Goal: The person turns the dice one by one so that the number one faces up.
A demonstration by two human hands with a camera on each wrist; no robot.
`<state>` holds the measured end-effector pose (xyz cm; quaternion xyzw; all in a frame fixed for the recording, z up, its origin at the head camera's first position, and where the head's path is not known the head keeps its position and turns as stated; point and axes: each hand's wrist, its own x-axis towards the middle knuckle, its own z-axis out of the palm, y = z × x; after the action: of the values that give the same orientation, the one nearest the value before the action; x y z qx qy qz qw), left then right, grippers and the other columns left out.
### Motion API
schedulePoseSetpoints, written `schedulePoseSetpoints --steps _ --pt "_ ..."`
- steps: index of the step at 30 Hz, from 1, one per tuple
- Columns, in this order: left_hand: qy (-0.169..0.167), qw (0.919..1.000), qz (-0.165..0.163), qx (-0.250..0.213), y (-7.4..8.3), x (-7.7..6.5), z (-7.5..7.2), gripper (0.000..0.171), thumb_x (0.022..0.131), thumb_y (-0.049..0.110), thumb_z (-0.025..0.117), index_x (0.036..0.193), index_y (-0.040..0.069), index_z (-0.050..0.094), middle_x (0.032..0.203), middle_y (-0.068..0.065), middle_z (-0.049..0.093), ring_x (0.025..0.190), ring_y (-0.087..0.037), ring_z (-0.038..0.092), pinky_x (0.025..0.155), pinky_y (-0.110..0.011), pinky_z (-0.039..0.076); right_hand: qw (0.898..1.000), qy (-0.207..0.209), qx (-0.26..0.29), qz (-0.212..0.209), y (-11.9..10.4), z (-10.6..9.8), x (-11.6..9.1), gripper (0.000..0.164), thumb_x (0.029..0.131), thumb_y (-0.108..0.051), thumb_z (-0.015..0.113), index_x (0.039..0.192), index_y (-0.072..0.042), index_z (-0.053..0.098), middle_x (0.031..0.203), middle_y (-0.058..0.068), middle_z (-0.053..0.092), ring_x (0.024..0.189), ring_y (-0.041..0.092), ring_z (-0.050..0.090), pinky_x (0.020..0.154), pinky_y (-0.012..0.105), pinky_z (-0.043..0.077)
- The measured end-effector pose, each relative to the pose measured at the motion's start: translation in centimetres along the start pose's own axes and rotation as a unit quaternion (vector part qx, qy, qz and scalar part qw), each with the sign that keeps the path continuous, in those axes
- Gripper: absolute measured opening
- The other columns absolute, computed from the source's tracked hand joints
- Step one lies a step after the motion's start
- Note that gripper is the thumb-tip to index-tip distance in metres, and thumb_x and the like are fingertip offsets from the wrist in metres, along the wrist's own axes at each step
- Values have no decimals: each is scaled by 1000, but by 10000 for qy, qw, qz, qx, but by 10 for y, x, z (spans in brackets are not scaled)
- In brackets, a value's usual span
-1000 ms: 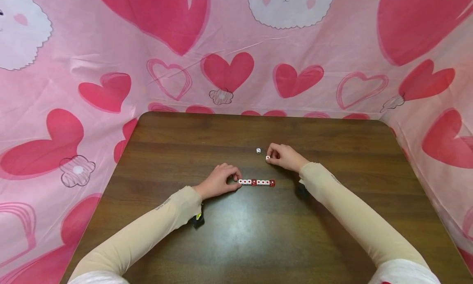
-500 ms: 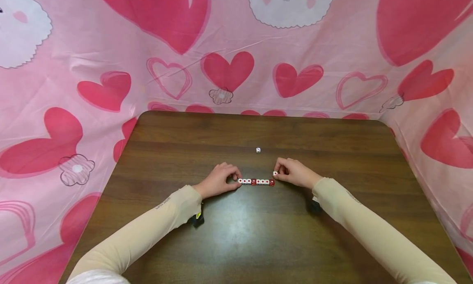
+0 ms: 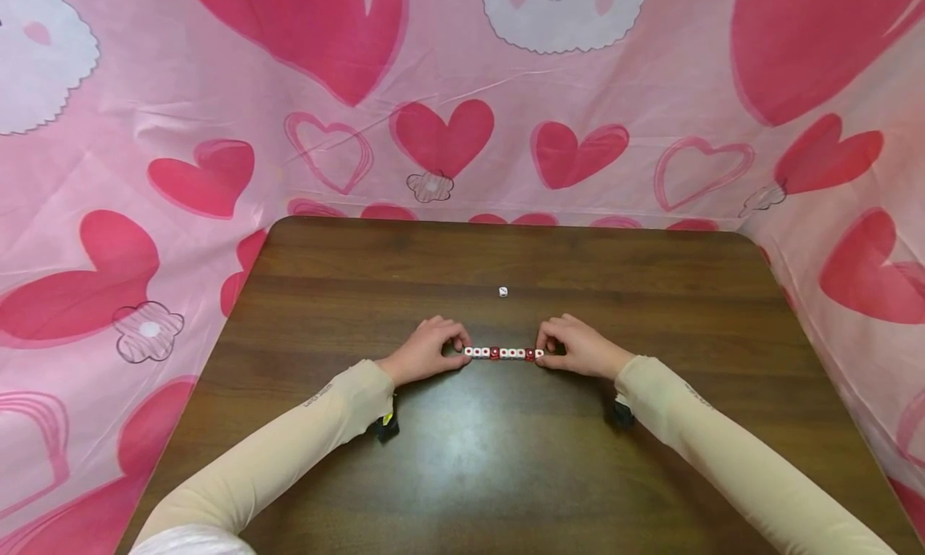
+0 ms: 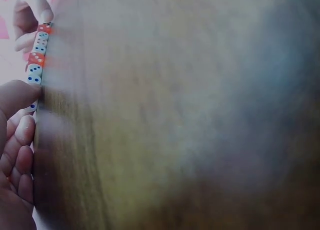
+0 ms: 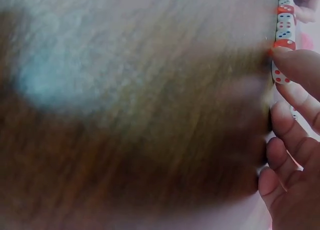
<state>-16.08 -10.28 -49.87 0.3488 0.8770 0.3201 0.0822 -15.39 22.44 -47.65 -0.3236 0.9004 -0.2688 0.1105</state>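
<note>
A straight row of red and white dice lies across the middle of the table. My left hand pinches the white die at the row's left end, thumb on the near side. At the other end, my right hand holds a white die between thumb and fingers, in line beside the last red die. In the left wrist view, the left thumb covers part of the end die.
One loose white die sits farther back, behind the row. The brown wooden table has rounded far corners. A pink cloth with hearts hangs around its back and sides.
My right hand has brought a white die from beside the loose one toward me and rightward, down to the row's right end. The left hand has stayed at the left end.
</note>
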Motion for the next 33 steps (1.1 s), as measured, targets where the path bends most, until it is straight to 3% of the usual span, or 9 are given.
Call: schedulePoseSetpoints --steps 13,23,33 --pt "59 10000 41 24 1 1 0 12 93 21 80 100 18 70 89 10 61 87 -12 48 86 -35 35 9997 71 -46 247 -2 5 -2 18 91 -26 81 95 -21 64 83 -8 53 81 14 42 75 32 35" --pt "-67 10000 -61 -34 2 0 -2 15 93 24 79 102 18 70 90 9 60 89 -13 48 88 -36 35 9997 231 45 9 7 8 -6 26 87 -26 86 100 -18 64 86 -10 51 84 13 42 78 33 34" --pt "-3 10000 7 2 3 0 -1 13 93 23 79 100 18 69 89 9 60 87 -13 48 85 -37 35 9997 221 51 -84 8 8 -5 18 91 -22 82 97 -19 65 84 -10 51 83 12 41 76 32 33"
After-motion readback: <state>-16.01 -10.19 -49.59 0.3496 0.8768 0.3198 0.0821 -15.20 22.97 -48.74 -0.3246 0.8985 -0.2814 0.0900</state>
